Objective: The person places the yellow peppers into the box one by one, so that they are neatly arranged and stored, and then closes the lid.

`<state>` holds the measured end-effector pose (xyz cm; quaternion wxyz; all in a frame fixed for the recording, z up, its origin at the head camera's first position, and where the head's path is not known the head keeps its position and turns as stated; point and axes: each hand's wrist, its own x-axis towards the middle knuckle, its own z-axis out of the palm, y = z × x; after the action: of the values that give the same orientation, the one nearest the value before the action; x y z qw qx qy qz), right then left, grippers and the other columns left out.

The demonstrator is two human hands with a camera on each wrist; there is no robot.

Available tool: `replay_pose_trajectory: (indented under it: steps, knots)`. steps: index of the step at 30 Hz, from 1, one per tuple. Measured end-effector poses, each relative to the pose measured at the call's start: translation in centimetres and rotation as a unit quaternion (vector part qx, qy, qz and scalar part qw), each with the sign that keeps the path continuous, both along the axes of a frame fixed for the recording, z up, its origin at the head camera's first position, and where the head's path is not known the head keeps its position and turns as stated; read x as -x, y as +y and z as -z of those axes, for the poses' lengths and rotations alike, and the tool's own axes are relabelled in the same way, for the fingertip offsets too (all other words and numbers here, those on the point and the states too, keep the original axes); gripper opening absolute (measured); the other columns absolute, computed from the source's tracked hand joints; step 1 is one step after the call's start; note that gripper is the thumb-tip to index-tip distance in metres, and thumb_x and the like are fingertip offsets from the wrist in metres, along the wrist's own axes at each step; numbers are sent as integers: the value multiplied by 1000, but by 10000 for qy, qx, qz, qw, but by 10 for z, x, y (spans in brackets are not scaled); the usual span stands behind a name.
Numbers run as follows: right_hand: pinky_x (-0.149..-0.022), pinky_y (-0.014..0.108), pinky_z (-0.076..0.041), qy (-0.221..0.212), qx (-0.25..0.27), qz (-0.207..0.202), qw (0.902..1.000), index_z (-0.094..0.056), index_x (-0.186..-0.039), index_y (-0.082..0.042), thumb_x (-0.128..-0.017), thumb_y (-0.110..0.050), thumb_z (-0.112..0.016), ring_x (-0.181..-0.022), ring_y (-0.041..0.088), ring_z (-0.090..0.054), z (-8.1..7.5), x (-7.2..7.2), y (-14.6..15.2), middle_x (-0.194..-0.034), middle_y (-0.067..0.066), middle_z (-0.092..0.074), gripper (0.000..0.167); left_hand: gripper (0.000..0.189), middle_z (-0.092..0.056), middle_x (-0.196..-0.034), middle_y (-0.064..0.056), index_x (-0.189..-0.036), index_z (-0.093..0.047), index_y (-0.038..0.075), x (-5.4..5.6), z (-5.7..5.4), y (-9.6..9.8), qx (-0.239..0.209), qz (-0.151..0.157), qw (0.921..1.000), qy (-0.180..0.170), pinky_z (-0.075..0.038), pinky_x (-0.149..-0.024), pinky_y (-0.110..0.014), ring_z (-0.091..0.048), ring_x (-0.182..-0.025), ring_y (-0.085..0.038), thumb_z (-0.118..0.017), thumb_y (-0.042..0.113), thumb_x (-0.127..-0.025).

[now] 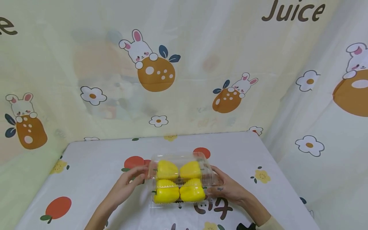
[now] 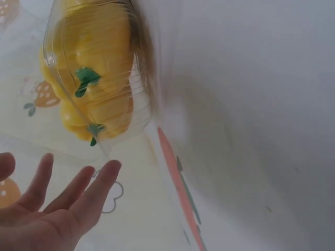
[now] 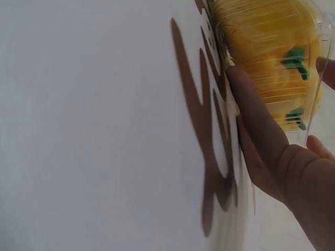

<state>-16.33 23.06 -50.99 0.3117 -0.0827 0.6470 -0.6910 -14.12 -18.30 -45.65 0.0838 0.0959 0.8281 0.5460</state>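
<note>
A clear plastic clamshell container [image 1: 179,156] lies on the table with several yellow bell peppers [image 1: 167,170] inside, their green stems [image 2: 87,78] toward its sides. Its lid stretches over the peppers; I cannot tell whether it is fully closed. My left hand [image 1: 129,183] is by the container's left side, fingers spread and loosely extended, fingertips at or close to the lid's edge. My right hand [image 1: 228,188] holds the right side; in the right wrist view one finger [image 3: 256,107] lies low along the base, while other fingertips [image 3: 325,70] reach the upper rim.
The table cover [image 1: 95,172] is white with printed fruit, flowers and dark letters [image 1: 214,205]. Behind it hangs a patterned curtain [image 1: 189,105], and another cloth wall stands at the right. A small dark object [image 1: 246,226] shows at the near edge, beside the right sleeve [image 1: 269,224].
</note>
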Motion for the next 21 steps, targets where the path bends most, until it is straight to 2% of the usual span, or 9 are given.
replay_pose_trajectory:
  steps: [6,11,15,21]
  knots:
    - [-99,46,-63,98,-259,424,9987,-22,-169,-19,-104,-18,-66,-124,28,-64,-8,-3,2,-166,32,-32,79,47,-59,-152,-19,-150,-56,8,-7,0,-3,-264,312,9980,-480,-61,-102,-35,-57,-138,-36,-59,30,-108]
    - [-102,53,-61,-37,-107,764,9970,-21,-168,-11,-109,-29,-59,-129,28,-62,-14,-6,2,-168,32,-29,73,57,-49,-161,-18,-156,-49,12,-12,2,-4,-407,430,9941,-911,-62,-100,-35,-53,-142,-37,-63,31,-105]
    - [-102,53,-61,-157,-9,794,9967,-20,-168,-10,-110,-35,-56,-127,27,-61,-19,-8,1,-169,31,-28,72,65,-38,-168,-20,-160,-41,10,-16,4,-5,-722,628,9886,-1159,-62,-98,-34,-53,-141,-36,-67,27,-103]
    - [-100,52,-62,-214,-88,652,9976,-22,-168,-11,-110,-33,-56,-126,29,-62,-24,-10,2,-167,32,-30,70,76,-27,-168,-25,-163,-32,5,-18,8,-6,-1173,843,9797,-1391,-65,-93,-36,-60,-129,-30,-71,19,-100]
